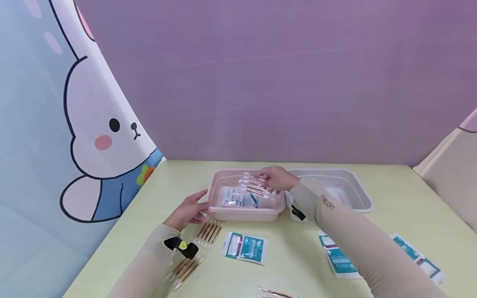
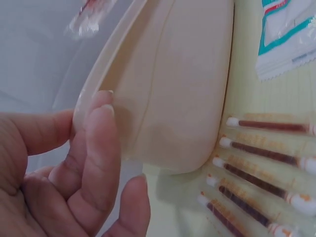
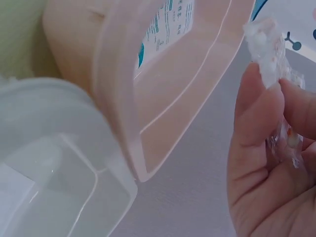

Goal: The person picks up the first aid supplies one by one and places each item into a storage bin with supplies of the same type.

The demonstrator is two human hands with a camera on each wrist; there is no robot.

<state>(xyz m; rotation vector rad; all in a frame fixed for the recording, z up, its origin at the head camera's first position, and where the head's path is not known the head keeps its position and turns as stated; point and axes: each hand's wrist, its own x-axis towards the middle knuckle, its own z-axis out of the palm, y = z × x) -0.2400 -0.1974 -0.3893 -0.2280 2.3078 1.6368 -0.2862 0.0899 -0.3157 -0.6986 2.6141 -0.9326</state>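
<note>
My left hand (image 1: pixel 191 211) pinches the left rim of a pink plastic basin (image 1: pixel 238 215), thumb on one side and fingers on the other, as the left wrist view shows. Over that basin my right hand (image 1: pixel 278 179) holds a clear strip of cotton swabs (image 1: pixel 253 184) with brownish sticks. In the right wrist view, thumb and fingers grip the white end of the clear wrapping (image 3: pixel 269 59). A white packet with blue print (image 1: pixel 238 197) lies inside the basin, partly behind the strip in the head view.
A pale grey basin (image 1: pixel 359 194) stands right beside the pink one. Packed swabs (image 1: pixel 209 232) and more swabs (image 1: pixel 185 271) lie at the left, another strip (image 1: pixel 273 293) at the front. Green-and-white packets (image 1: pixel 246 248) lie on the table, including ones (image 1: pixel 338 258) near my right sleeve.
</note>
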